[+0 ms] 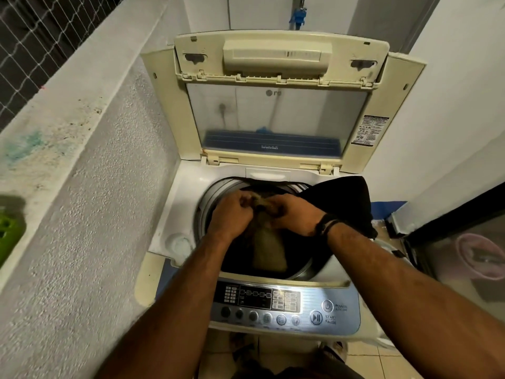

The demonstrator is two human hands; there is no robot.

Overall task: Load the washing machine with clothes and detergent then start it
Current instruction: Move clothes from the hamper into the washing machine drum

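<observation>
Silver-blue control panel fronts the washing machine. Beyond it, both hands, left and right, grip a bunched olive-brown garment hanging into the drum. Black cloth drapes over the drum's right rim; the lid stands upright behind.

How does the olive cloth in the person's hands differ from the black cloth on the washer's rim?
The olive garment is pale and hangs into the drum, gripped by both hands; the black garment is dark and drapes unheld over the rim on the right. Both are soft laundry at the open washer.
</observation>
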